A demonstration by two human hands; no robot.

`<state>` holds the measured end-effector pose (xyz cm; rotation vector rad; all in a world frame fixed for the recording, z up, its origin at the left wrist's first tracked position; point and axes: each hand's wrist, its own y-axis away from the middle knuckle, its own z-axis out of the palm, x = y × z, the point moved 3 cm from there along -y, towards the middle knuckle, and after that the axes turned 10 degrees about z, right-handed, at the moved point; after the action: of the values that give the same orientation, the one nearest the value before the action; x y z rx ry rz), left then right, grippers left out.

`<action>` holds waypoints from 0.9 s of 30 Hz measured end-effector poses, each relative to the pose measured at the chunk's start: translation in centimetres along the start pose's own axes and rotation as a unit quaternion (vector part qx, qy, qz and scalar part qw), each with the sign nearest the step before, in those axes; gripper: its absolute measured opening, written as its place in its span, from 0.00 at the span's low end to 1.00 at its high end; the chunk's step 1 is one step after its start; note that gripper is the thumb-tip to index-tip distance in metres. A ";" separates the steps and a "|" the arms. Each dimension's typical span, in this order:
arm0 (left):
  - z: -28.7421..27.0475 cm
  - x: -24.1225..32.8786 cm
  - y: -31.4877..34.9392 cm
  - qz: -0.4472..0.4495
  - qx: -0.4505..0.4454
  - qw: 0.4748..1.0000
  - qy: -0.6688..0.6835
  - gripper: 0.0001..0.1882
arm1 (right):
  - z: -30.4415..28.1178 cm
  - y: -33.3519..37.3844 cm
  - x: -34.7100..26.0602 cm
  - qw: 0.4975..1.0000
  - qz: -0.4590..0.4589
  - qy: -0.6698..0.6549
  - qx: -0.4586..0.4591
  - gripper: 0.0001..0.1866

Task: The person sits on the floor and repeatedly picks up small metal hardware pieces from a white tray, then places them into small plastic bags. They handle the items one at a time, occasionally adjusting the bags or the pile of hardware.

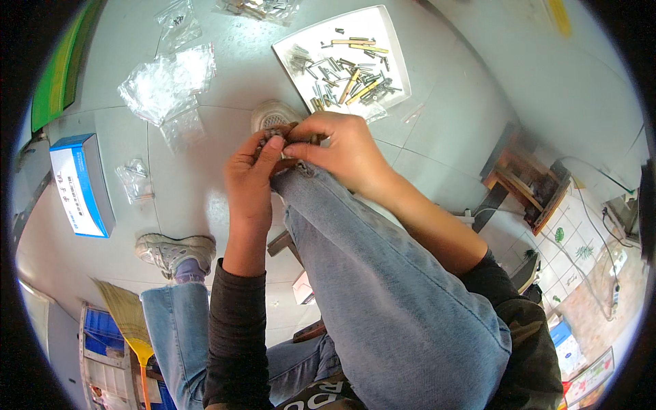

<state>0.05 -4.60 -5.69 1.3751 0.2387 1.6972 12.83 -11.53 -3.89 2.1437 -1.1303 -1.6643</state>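
My left hand (251, 171) is curled above my raised knee, and small grey metal pieces (273, 132) show between its fingers and thumb. Right against it, my right hand (342, 147) is closed in a pinch, its fingertips meeting the left thumb. Whatever the right fingers hold is too small and hidden to name. Beyond the hands lies a white tray (402, 68) on the floor. Scattered in it are many short metal pins (331, 70) and several longer brass-coloured strips (350, 85).
Clear plastic bags (167, 82) lie on the grey tiled floor at the far left. A smaller bag with metal parts (135, 181) is near a blue-and-white box (80, 184). A broom (126, 318) stands at lower left; a wooden stool-like frame (523, 181) is at right.
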 end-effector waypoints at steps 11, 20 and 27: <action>-0.5 -0.5 -0.3 0.005 -0.003 0.999 0.035 0.14 | -11.4 -8.9 16.6 0.861 0.185 0.345 0.325 0.12; 0.0 1.7 -1.2 0.052 -0.022 0.998 0.025 0.13 | -8.5 -4.8 4.8 0.956 -0.135 0.007 0.259 0.07; 0.9 2.7 -2.5 0.096 -0.015 0.992 0.084 0.13 | -5.3 -2.2 -2.6 0.963 -0.116 -0.206 0.129 0.14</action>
<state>2.19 -1.46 -5.14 1.2661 0.1784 1.9722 18.29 -9.79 -1.40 2.2114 -1.3068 -2.2634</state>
